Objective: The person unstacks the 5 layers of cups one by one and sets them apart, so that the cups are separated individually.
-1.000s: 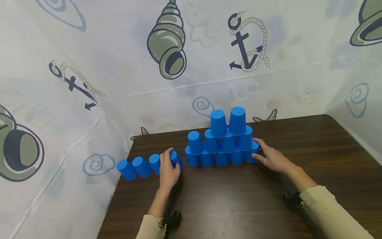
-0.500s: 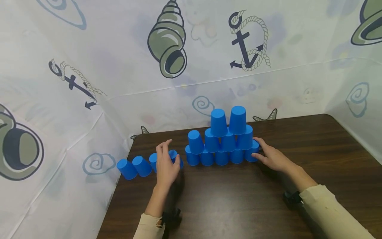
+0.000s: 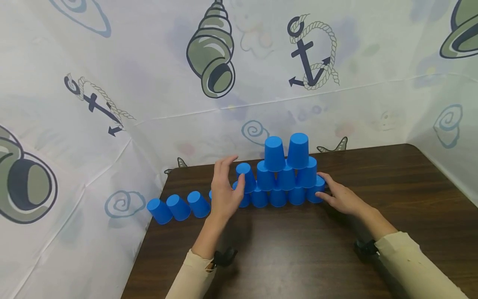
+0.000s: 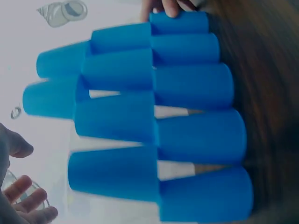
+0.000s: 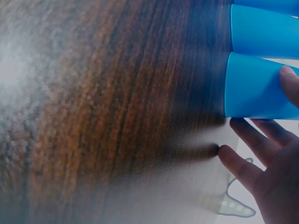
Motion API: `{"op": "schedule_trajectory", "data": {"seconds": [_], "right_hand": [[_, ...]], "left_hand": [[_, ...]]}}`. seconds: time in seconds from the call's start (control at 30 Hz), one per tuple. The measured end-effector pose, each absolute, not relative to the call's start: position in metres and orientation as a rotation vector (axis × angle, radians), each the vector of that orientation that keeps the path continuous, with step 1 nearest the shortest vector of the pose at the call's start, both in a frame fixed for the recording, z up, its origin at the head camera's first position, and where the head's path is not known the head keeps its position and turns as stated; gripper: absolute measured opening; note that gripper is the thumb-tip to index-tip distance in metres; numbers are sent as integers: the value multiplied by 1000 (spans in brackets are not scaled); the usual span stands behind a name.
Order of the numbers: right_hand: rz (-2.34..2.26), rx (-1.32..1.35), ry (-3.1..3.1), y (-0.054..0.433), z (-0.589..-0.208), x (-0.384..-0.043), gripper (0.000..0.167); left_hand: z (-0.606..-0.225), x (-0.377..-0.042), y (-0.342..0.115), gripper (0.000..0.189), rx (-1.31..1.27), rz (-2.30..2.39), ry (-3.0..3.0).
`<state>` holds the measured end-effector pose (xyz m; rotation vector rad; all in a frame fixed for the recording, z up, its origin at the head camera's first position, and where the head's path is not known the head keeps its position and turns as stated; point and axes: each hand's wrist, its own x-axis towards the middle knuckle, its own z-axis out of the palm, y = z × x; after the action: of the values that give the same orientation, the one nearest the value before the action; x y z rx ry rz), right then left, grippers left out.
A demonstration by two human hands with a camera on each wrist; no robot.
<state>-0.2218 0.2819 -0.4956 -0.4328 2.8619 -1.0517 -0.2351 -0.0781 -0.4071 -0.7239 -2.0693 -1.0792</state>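
Upside-down blue cups form a stepped stack [image 3: 278,197] on the table. Its bottom and second rows have several cups, and two cups [image 3: 274,153] sit on top. At the right end, my right hand [image 3: 341,199] holds the bottom blue cup [image 5: 261,86], thumb on its front and fingers at its side. My left hand [image 3: 225,193] is raised before the stack's left end, partly hiding the second-row left cup [image 3: 244,170]. Its fingers and thumb are spread and hold nothing; the left wrist view shows the left hand [image 4: 23,186] apart from the cups.
Several loose blue cups [image 3: 179,207] stand upside down in a row left of the stack; one is mostly hidden behind the left hand. Dark wood table [image 3: 298,249] lies under everything. A white sea-patterned cloth [image 3: 168,83] hangs behind and at the sides.
My left hand has lifted off the rightmost loose cup, leaving it standing, and moved right and up to the stack's left end. The right hand has stayed at the end cup.
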Motion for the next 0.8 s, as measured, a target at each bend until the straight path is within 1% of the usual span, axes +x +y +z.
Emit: {"op": "schedule_trajectory", "data": {"seconds": [0.17, 0.37, 0.53, 0.8], "right_hand": [[-1048, -430, 2858, 282, -496, -222, 72], [-1053, -433, 2867, 283, -496, -223, 71], [-1049, -447, 2870, 283, -496, -223, 71], [-1059, -456, 2867, 283, -497, -222, 71]], "left_hand": [[-390, -238, -55, 50, -827, -1119, -2034], [-380, -244, -30, 57, -927, -1082, -2074], [-379, -250, -14, 58, -918, -1085, -2116], [-384, -256, -1, 48, -869, -1126, -2175]]}}
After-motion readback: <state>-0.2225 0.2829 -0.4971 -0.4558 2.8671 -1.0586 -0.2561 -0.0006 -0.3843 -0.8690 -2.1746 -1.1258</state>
